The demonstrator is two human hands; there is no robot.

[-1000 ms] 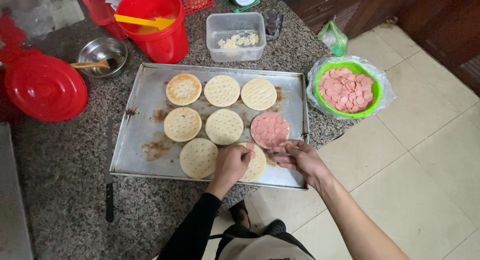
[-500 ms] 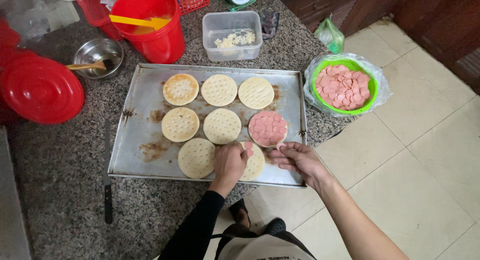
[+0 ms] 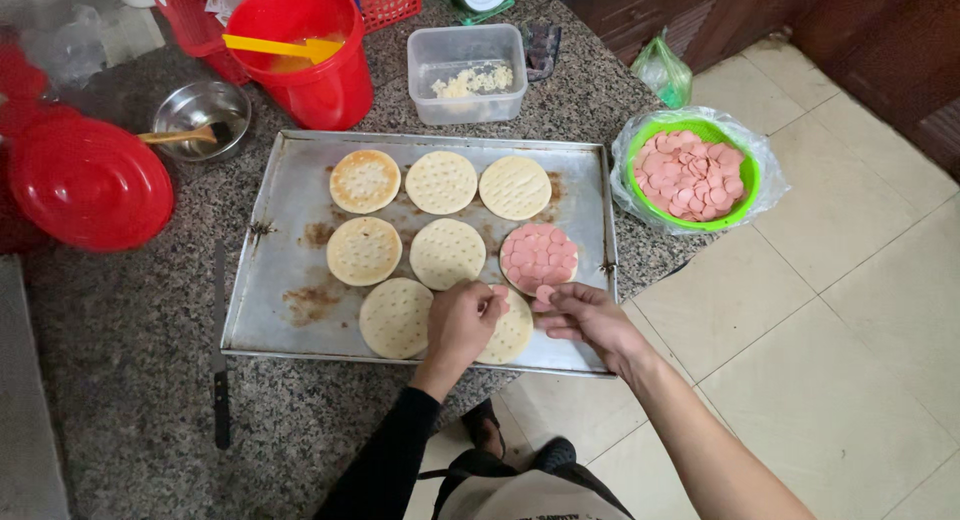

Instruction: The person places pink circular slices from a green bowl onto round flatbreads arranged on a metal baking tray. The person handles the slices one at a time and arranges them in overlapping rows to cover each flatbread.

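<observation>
Head view: left hand point(image 3: 462, 325), right hand point(image 3: 585, 318) each pinch pink slices over dough round point(image 3: 512, 332); green bowl point(image 3: 745, 185) right.

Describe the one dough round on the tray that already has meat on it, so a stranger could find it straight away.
Start at the metal baking tray on the granite counter, which holds eight pale round dough bases in three rows. Go to the right end of the middle row, just above the right hand. That topped round is the only one covered with pink sausage slices; the others are bare.
</observation>
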